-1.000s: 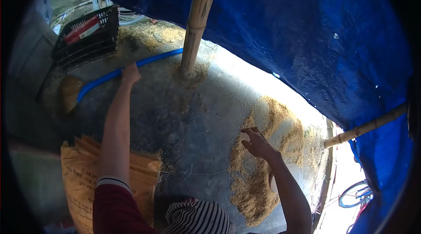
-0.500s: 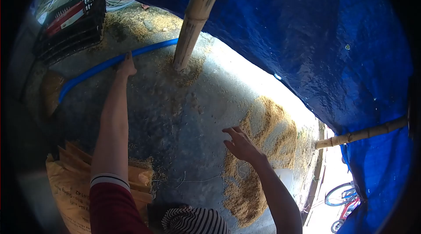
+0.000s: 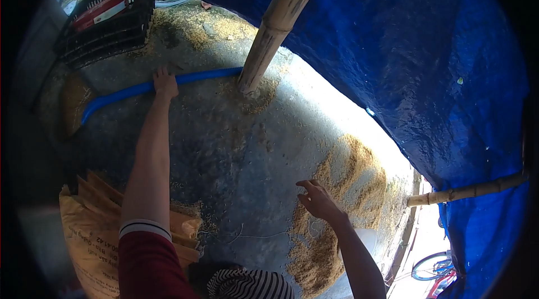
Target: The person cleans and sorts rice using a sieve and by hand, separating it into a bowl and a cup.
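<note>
My left hand (image 3: 165,83) lies over a blue hose (image 3: 208,75) that curves across the concrete floor, with the fingers extended over it toward the top. My right hand (image 3: 319,200) is held with fingers apart and nothing in it, above the floor beside a spread of golden grain (image 3: 323,243). A bamboo pole (image 3: 269,41) stands at the hose's right end. Under my left arm are folded orange-brown sacks (image 3: 90,237) with printed lettering.
A black crate (image 3: 104,41) with a red item sits at the upper left near coiled wire. A blue tarp (image 3: 393,63) hangs across the right, by another bamboo pole (image 3: 466,191). A bicycle (image 3: 432,268) shows outside. Striped cloth (image 3: 250,284) is at the bottom.
The view has shifted, so the crate, pole and grain sit farther right. The fingers of my left hand now spread over the hose, where they were more closed on it before.
</note>
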`<control>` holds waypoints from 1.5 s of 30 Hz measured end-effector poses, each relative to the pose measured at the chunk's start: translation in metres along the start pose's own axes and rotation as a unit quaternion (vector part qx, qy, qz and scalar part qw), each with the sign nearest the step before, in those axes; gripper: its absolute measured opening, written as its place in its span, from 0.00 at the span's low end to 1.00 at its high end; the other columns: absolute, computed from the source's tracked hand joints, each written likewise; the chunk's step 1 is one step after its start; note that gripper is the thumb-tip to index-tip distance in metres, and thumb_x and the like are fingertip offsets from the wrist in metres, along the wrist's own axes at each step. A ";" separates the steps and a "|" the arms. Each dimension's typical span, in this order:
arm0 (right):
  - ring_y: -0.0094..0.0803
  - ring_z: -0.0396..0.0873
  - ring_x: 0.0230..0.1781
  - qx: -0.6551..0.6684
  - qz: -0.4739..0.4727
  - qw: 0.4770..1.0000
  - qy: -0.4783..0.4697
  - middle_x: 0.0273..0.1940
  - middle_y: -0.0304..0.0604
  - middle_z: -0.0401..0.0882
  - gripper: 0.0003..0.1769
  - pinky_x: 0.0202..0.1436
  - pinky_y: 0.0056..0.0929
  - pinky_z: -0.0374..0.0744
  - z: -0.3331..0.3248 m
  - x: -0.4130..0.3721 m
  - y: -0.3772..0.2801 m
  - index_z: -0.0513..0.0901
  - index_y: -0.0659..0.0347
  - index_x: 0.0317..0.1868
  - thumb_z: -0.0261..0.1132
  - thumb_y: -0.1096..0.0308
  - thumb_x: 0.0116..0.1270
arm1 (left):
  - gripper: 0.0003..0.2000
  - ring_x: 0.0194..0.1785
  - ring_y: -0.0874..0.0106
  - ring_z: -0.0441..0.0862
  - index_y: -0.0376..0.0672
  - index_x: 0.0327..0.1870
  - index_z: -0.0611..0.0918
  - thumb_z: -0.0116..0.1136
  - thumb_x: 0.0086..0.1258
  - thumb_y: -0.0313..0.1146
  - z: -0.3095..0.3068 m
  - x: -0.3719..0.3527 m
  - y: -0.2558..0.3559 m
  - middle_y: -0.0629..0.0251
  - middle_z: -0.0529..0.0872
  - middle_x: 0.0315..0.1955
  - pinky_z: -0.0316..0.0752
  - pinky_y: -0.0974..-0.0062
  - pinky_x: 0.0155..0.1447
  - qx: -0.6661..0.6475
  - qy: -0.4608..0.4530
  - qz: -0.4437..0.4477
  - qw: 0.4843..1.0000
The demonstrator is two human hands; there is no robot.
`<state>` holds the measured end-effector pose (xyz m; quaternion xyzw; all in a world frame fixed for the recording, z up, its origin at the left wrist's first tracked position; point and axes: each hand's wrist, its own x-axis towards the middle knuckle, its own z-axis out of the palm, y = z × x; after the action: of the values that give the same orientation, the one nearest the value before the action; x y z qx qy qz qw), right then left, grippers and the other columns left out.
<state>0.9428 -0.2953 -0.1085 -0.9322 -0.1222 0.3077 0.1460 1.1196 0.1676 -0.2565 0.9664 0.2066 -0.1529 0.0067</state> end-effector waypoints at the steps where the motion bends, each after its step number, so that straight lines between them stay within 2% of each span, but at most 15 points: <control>1: 0.42 0.79 0.42 -0.008 -0.035 0.999 0.025 0.48 0.53 0.69 0.19 0.49 0.36 0.75 0.002 0.002 0.001 0.69 0.59 0.56 0.56 0.65 0.66 | 0.32 0.69 0.58 0.50 0.45 0.66 0.58 0.56 0.60 0.32 0.016 0.003 -0.002 0.55 0.56 0.65 0.52 0.56 0.68 0.015 0.040 -0.015 0.999; 5: 0.41 0.79 0.42 0.000 -0.028 1.000 0.007 0.49 0.53 0.69 0.19 0.48 0.36 0.76 0.004 -0.004 0.001 0.68 0.59 0.56 0.56 0.65 0.66 | 0.21 0.63 0.55 0.63 0.43 0.60 0.67 0.51 0.65 0.29 0.031 -0.004 -0.011 0.54 0.68 0.58 0.55 0.53 0.64 0.024 0.055 -0.030 0.998; 11: 0.39 0.78 0.43 0.036 -0.012 0.999 0.035 0.50 0.52 0.72 0.18 0.48 0.35 0.76 -0.006 -0.022 0.019 0.71 0.60 0.55 0.56 0.63 0.66 | 0.13 0.60 0.53 0.69 0.40 0.50 0.76 0.49 0.66 0.31 0.000 -0.023 -0.040 0.52 0.75 0.51 0.48 0.39 0.65 -0.058 0.065 -0.164 0.983; 15: 0.41 0.76 0.48 0.078 -0.004 0.995 0.067 0.49 0.51 0.73 0.18 0.50 0.34 0.75 -0.013 -0.048 0.012 0.71 0.60 0.54 0.55 0.63 0.66 | 0.10 0.58 0.53 0.71 0.42 0.46 0.79 0.48 0.67 0.30 -0.035 -0.043 -0.053 0.55 0.77 0.49 0.45 0.37 0.66 -0.099 0.080 -0.180 0.975; 18: 0.42 0.74 0.49 0.091 -0.006 0.993 0.077 0.49 0.52 0.73 0.19 0.53 0.36 0.73 -0.014 -0.074 0.014 0.71 0.60 0.54 0.55 0.63 0.65 | 0.10 0.55 0.54 0.73 0.43 0.44 0.80 0.51 0.64 0.30 -0.076 -0.072 -0.070 0.56 0.79 0.46 0.49 0.37 0.64 -0.134 0.174 -0.172 0.960; 21: 0.43 0.74 0.49 0.092 -0.022 0.991 0.093 0.49 0.53 0.73 0.18 0.54 0.38 0.72 -0.008 -0.096 0.023 0.72 0.59 0.54 0.56 0.63 0.65 | 0.11 0.51 0.57 0.77 0.43 0.42 0.80 0.54 0.57 0.29 -0.117 -0.114 -0.078 0.55 0.81 0.40 0.60 0.46 0.60 -0.221 0.275 -0.139 0.925; 24: 0.43 0.74 0.49 0.100 -0.052 0.986 0.122 0.48 0.52 0.74 0.18 0.54 0.38 0.72 -0.002 -0.103 0.038 0.72 0.60 0.54 0.55 0.63 0.65 | 0.15 0.45 0.56 0.79 0.40 0.42 0.79 0.54 0.51 0.27 -0.143 -0.166 -0.054 0.51 0.82 0.35 0.69 0.56 0.51 -0.237 0.301 -0.020 0.923; 26: 0.43 0.74 0.49 0.109 -0.066 0.982 0.141 0.48 0.52 0.74 0.18 0.54 0.39 0.72 -0.003 -0.116 0.037 0.71 0.60 0.54 0.55 0.62 0.65 | 0.17 0.42 0.53 0.79 0.38 0.43 0.79 0.52 0.48 0.26 -0.155 -0.199 -0.023 0.49 0.82 0.34 0.71 0.61 0.45 -0.220 0.236 0.158 0.933; 30: 0.42 0.75 0.49 0.082 -0.065 0.985 0.134 0.50 0.50 0.74 0.19 0.53 0.37 0.73 -0.028 -0.167 0.030 0.70 0.58 0.55 0.54 0.59 0.67 | 0.22 0.44 0.57 0.79 0.33 0.48 0.76 0.52 0.47 0.27 -0.225 -0.357 0.079 0.45 0.80 0.38 0.70 0.66 0.48 -0.252 0.151 0.387 0.874; 32: 0.40 0.75 0.50 0.074 -0.058 0.988 0.125 0.53 0.48 0.73 0.20 0.52 0.36 0.74 -0.033 -0.196 0.039 0.70 0.56 0.57 0.53 0.58 0.67 | 0.24 0.46 0.60 0.78 0.32 0.52 0.74 0.51 0.48 0.27 -0.241 -0.403 0.122 0.46 0.80 0.41 0.71 0.66 0.50 -0.250 0.069 0.449 0.855; 34: 0.43 0.75 0.48 0.079 -0.068 0.985 0.136 0.46 0.51 0.76 0.18 0.53 0.38 0.73 -0.037 -0.227 0.060 0.70 0.59 0.54 0.53 0.59 0.67 | 0.26 0.46 0.61 0.78 0.32 0.54 0.72 0.52 0.49 0.27 -0.242 -0.443 0.164 0.47 0.79 0.44 0.71 0.67 0.50 -0.240 0.055 0.527 0.813; 38: 0.32 0.78 0.43 0.208 -0.037 0.973 0.090 0.47 0.47 0.77 0.20 0.46 0.34 0.77 -0.031 -0.294 0.128 0.71 0.57 0.56 0.54 0.58 0.68 | 0.23 0.42 0.63 0.79 0.32 0.52 0.72 0.51 0.51 0.27 -0.237 -0.542 0.255 0.50 0.80 0.37 0.71 0.69 0.47 -0.208 0.022 0.635 0.743; 40: 0.29 0.79 0.41 0.261 0.037 0.959 0.104 0.47 0.45 0.77 0.20 0.43 0.30 0.78 -0.022 -0.338 0.152 0.71 0.58 0.56 0.54 0.58 0.68 | 0.20 0.39 0.67 0.78 0.32 0.49 0.73 0.51 0.53 0.27 -0.229 -0.577 0.299 0.52 0.80 0.34 0.71 0.71 0.44 -0.195 -0.031 0.688 0.698; 43: 0.28 0.82 0.33 0.310 0.154 0.928 0.138 0.46 0.46 0.77 0.18 0.35 0.26 0.80 0.017 -0.391 0.194 0.75 0.58 0.52 0.55 0.59 0.65 | 0.17 0.28 0.60 0.77 0.37 0.46 0.74 0.50 0.52 0.23 -0.208 -0.622 0.373 0.52 0.79 0.26 0.69 0.65 0.34 -0.222 -0.046 0.743 0.630; 45: 0.39 0.76 0.47 0.172 0.135 0.968 0.123 0.49 0.48 0.74 0.17 0.51 0.35 0.74 0.033 -0.435 0.176 0.77 0.56 0.49 0.55 0.57 0.63 | 0.15 0.29 0.58 0.77 0.36 0.43 0.73 0.50 0.51 0.22 -0.185 -0.642 0.428 0.51 0.79 0.26 0.69 0.64 0.35 -0.179 -0.027 0.776 0.605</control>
<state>0.6073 -0.5903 0.0389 -0.9317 0.0783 0.2237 0.2753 0.7884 -0.4646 0.0897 0.7392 -0.5973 -0.0767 0.3016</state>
